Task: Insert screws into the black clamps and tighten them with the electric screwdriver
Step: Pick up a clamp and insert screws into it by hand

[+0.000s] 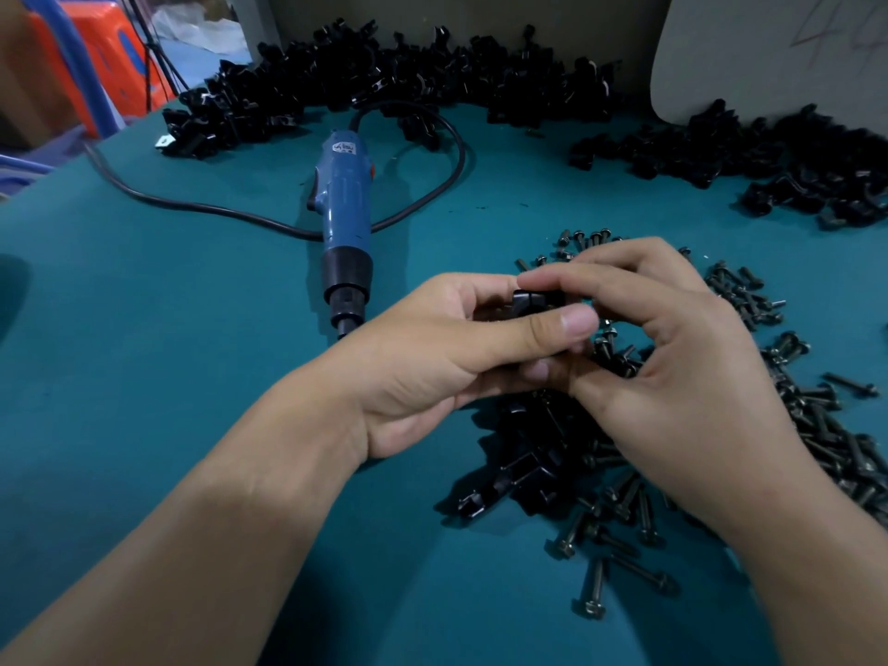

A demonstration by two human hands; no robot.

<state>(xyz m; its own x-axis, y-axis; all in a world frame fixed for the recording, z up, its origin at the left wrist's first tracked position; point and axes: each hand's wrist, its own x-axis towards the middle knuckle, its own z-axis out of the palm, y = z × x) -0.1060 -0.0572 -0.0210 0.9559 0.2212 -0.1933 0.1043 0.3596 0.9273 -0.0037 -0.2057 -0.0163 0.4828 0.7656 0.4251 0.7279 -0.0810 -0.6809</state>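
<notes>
Frame centre: left hand [432, 362] pinches black clamp [534, 300] between thumb and fingers. Right hand [682, 367] fingertips curl onto same clamp; cannot tell if screw is held. Electric screwdriver [343, 209] lies idle, centre-left. Risk: screw enters crooked or drops among loose screws [624, 526] below, because fingers hide hole. Screwdriver label unreadable. Grey board [769, 55] upper right shows scrawled "4", cut off.

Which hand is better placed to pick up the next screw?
The right hand. Both hold the clamp, but the screws lie scattered directly beneath and beside the right, while the left hand sits toward the screwdriver, away from them.
</notes>
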